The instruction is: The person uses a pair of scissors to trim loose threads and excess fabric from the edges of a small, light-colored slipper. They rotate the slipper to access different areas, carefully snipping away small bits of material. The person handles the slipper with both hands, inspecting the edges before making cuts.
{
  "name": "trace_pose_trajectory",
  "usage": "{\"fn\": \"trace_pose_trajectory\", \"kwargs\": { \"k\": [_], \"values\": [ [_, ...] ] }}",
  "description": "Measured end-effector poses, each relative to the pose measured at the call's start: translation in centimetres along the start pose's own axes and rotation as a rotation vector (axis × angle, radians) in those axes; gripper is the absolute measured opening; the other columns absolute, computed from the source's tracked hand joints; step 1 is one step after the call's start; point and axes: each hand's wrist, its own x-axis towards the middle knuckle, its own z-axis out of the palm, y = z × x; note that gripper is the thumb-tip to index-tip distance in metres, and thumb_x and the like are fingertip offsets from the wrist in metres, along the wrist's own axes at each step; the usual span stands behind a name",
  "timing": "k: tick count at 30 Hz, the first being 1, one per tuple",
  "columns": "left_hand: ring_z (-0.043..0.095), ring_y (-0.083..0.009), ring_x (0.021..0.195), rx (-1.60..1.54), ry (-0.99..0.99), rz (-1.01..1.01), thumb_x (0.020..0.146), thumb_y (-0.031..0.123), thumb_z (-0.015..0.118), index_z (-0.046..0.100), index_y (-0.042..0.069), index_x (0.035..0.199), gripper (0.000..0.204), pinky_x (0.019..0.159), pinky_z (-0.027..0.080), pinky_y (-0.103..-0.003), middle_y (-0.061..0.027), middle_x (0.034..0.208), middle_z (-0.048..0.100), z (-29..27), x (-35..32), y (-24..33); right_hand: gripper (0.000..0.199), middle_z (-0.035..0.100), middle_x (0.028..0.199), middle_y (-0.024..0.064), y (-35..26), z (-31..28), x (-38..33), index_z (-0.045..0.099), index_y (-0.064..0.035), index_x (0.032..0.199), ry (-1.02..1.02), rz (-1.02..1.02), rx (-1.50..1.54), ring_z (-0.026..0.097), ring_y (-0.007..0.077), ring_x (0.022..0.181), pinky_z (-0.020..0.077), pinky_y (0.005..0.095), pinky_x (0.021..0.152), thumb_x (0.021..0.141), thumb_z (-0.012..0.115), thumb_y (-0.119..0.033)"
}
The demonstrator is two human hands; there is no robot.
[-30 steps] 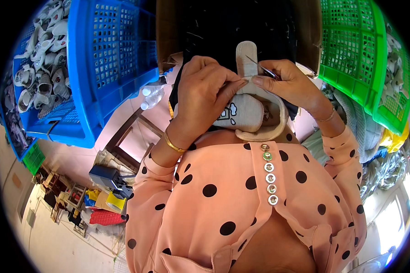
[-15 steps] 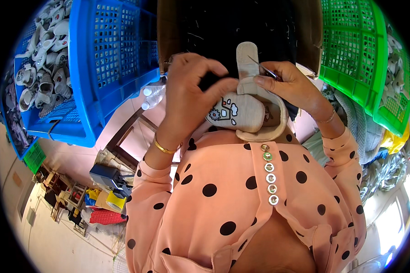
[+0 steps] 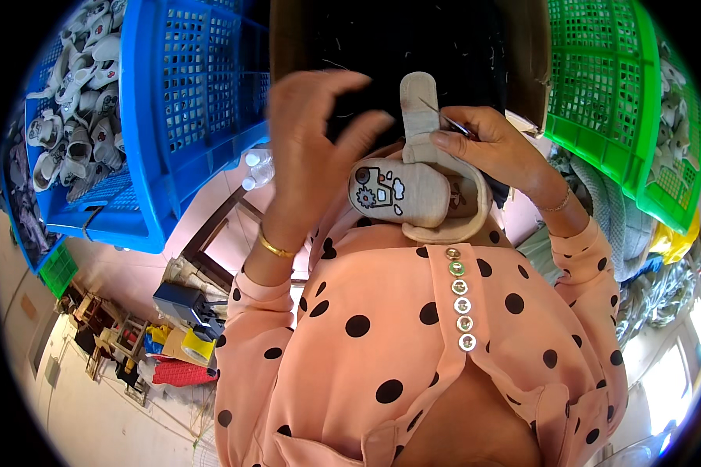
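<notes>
Shoe: the small beige baby shoe (image 3: pixel 413 194) sits close to the person's chest, just above the buttons. It has a little cartoon picture on its side. Its long strap sticks straight up.
Shirt: the pink shirt with black dots (image 3: pixel 413 342) fills the low part of the picture. A row of round buttons (image 3: pixel 459 292) runs down the middle.
Right hand: the right hand (image 3: pixel 494 148) holds the shoe from the right side. The thumb lies across the strap, and the fingers are closed around the shoe's back. A thin needle (image 3: pixel 444 117) pokes out from between the fingers, next to the strap.
Left hand: the left hand (image 3: pixel 315 144) is lifted up beside the shoe, on its left. The fingers are bent and spread apart, and they hold nothing. The thumb tip is just next to the strap. A gold bangle (image 3: pixel 276 247) is on the wrist.
Blue crate: a big blue crate (image 3: pixel 187 101) stands farther off on the left. Many small light shoes (image 3: pixel 74 124) are piled inside it.
Green crate: a green crate (image 3: pixel 607 86) stands farther off on the right.
Floor: down on the left, well apart from the hands, small colourful things (image 3: pixel 171 342) lie on the floor. They are too small to tell.
</notes>
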Motion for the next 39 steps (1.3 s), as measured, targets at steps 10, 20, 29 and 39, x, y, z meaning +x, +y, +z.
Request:
{"fn": "trace_pose_trajectory", "kwargs": {
  "k": [10, 20, 29, 39],
  "values": [
    [0.055, -0.0196, 0.085, -0.188, 0.005, -0.120, 0.083, 0.014, 0.073, 0.070, 0.009, 0.085, 0.006, 0.078, 0.044, -0.033, -0.0043, 0.082, 0.067, 1.9, -0.6, -0.9, 0.031, 0.061, 0.079, 0.0038, -0.6, -0.2, 0.2, 0.062, 0.0068, 0.108, -0.003, -0.012, -0.095, 0.052, 0.0066, 0.074, 0.0468, 0.0228, 0.069, 0.097, 0.059, -0.022],
    [0.064, -0.0091, 0.087, -0.988, -0.483, -0.715, 0.088, 0.016, 0.072, 0.068, 0.000, 0.102, 0.021, 0.077, 0.051, -0.024, -0.0064, 0.093, 0.070, 1.3, -1.3, 1.2, 0.032, 0.062, 0.074, 0.0075, -0.8, 0.2, 0.1, 0.063, 0.0032, 0.100, 0.012, -0.089, -0.124, 0.057, 0.0094, 0.069, 0.0476, 0.0254, 0.064, 0.095, 0.062, -0.028],
    [0.058, -0.0043, 0.063, -0.801, 0.009, -0.595, 0.088, 0.008, 0.072, 0.068, 0.000, 0.098, 0.014, 0.055, 0.044, -0.017, -0.0045, 0.082, 0.070, 0.5, -0.2, 1.0, 0.051, 0.055, 0.066, 0.0038, -2.9, -1.1, -3.7, 0.056, -0.0023, 0.118, 0.469, -0.189, -0.450, 0.051, 0.0105, 0.055, 0.0436, 0.0246, 0.054, 0.083, 0.076, -0.033],
    [0.054, -0.0166, 0.049, 0.214, -0.371, -0.221, 0.085, 0.022, 0.075, 0.068, 0.002, 0.089, 0.021, 0.047, 0.043, -0.025, -0.0085, 0.067, 0.061, 1.5, -2.9, 0.4, 0.033, 0.067, 0.079, 0.0183, 1.7, -1.0, -3.0, 0.060, -0.0002, 0.112, 0.564, 0.007, -0.563, 0.066, 0.0332, 0.071, 0.0508, 0.0380, 0.066, 0.084, 0.061, -0.017]
  ]
}}
